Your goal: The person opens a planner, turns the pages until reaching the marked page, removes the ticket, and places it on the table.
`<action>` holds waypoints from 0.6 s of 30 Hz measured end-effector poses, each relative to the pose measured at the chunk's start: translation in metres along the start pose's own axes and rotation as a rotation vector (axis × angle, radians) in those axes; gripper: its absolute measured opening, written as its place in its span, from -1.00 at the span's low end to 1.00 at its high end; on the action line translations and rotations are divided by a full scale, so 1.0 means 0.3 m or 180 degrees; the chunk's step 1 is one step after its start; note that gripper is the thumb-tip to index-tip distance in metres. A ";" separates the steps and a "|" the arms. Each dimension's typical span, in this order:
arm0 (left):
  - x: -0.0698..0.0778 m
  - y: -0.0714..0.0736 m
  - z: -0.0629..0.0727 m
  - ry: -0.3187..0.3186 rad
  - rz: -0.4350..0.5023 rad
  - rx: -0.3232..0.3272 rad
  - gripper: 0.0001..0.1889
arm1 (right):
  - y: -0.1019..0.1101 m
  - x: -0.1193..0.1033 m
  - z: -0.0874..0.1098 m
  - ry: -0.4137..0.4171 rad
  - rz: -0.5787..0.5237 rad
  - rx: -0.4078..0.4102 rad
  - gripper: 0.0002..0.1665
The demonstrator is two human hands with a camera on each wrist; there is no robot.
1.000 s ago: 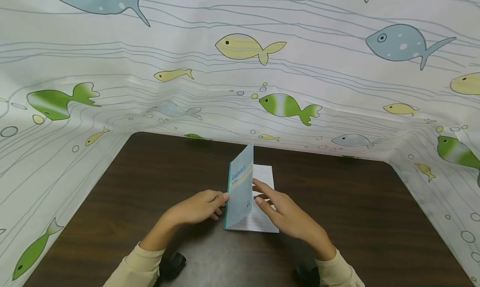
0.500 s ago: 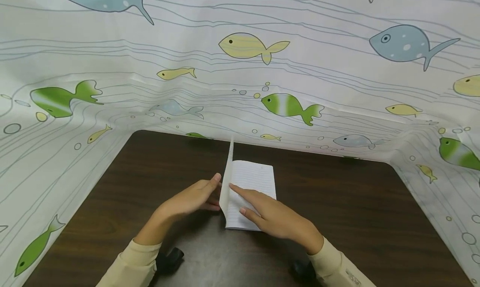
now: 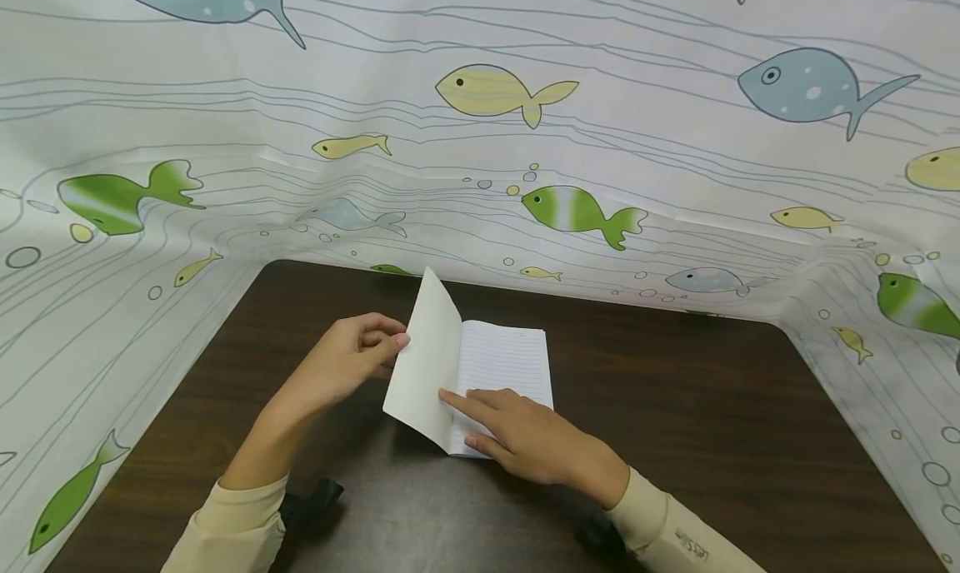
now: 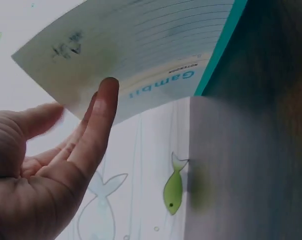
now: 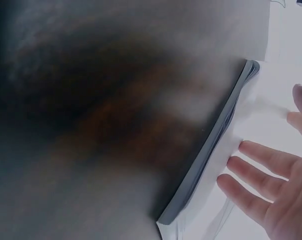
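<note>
Cream sleeves point(image 3: 232, 515) enter at the lower edge of the frame. At lower centre, the right hand point(image 3: 532, 440) lies across the notebook point(image 3: 506, 356), fingers extended, index fingertip at the raised cover point(image 3: 429, 340). Left of centre, the left hand point(image 3: 341, 361) holds the cover's edge between thumb and fingers. The notebook rests centrally on the dark tabletop point(image 3: 645, 381), lined page exposed. Fish-printed sheeting point(image 3: 480, 23) stands beyond.

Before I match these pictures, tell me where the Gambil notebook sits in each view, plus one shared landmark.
Head: the Gambil notebook lies open, slightly below centre.
Left wrist: its front cover fills the upper middle, lettering upside down.
Right wrist: its edge runs diagonally, right of centre.
Landmark: the brown tabletop, in the head view's lower half, left wrist's right side, right wrist's left, blurred.
</note>
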State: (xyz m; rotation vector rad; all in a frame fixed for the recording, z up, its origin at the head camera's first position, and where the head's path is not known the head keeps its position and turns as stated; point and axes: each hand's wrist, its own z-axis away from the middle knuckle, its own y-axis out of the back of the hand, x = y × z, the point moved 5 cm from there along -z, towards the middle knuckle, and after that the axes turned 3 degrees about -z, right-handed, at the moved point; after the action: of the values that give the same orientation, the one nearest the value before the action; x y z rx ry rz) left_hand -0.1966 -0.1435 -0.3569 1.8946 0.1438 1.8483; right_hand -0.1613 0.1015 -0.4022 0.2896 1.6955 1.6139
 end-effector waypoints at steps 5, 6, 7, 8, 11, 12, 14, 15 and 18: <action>-0.005 0.038 0.016 0.0094 -0.0474 0.0196 -0.58 | 0.007 0.016 0.004 0.0009 -0.0193 -0.0079 -0.27; -0.008 0.045 0.019 0.0129 -0.0583 0.0221 -0.55 | 0.013 0.024 0.005 -0.0005 -0.0289 -0.0098 -0.28; -0.012 0.052 0.021 0.0160 -0.0679 0.0231 -0.52 | 0.020 0.035 0.006 -0.0028 -0.0396 -0.0113 -0.29; -0.016 0.058 0.023 0.0192 -0.0757 0.0225 -0.49 | 0.028 0.048 0.006 -0.0052 -0.0519 -0.0126 -0.30; -0.030 0.070 0.026 0.0252 -0.1010 0.0185 -0.44 | 0.057 0.102 0.007 -0.0164 -0.0849 -0.0081 -0.28; -0.035 0.072 0.026 0.0273 -0.1080 0.0163 -0.43 | 0.067 0.124 0.007 -0.0218 -0.0920 -0.0048 -0.27; -0.046 0.074 0.026 0.0308 -0.1185 0.0121 -0.42 | 0.082 0.170 0.006 -0.0310 -0.1041 0.0025 -0.26; -0.052 0.075 0.026 0.0324 -0.1226 0.0104 -0.42 | 0.089 0.193 0.005 -0.0350 -0.1066 0.0065 -0.25; -0.073 0.077 0.025 0.0422 -0.1292 0.0024 -0.38 | 0.104 0.260 0.002 -0.0526 -0.1056 0.0162 -0.21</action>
State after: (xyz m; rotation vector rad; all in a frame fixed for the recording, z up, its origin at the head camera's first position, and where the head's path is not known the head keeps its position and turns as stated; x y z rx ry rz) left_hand -0.1971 -0.1745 -0.3672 1.6012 0.5383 1.6889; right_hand -0.2245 0.1569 -0.4017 0.1516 1.5660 1.2707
